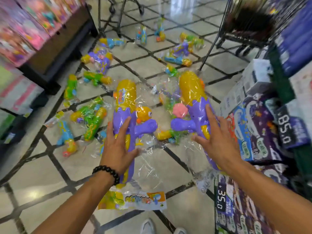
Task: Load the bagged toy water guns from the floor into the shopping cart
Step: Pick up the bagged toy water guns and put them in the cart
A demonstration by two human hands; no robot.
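The left hand (118,146) lies on a big bagged water gun (125,105) with a yellow top and a purple body; its fingers (124,125) are spread and pressed on the clear bag, thumb out to the right, so it grasps the gun loosely; I cannot tell if the gun is off the floor. A black bead bracelet (108,173) sits on that wrist. The right hand (217,141) lies on a 2nd bagged water gun (194,97) of the same colours, with a pink knob on its left side; its fingers (210,115) are stretched flat on the purple part, thumb out to the left; the 2 guns are side by side, close but not touching.

A printed bag label (143,200) shows near, under the left gun. Many smaller bagged water guns (91,119) in green, blue and yellow lie scattered on the tiled floor (42,174) to the left and far away; a purple one (101,59) lies far left. A black wire shopping cart (249,22) stands far right; it is blurry. A toy shelf (42,22) is far left. Boxes with price tags (285,130) stand on the right. White shoes (148,225) show at the near edge.
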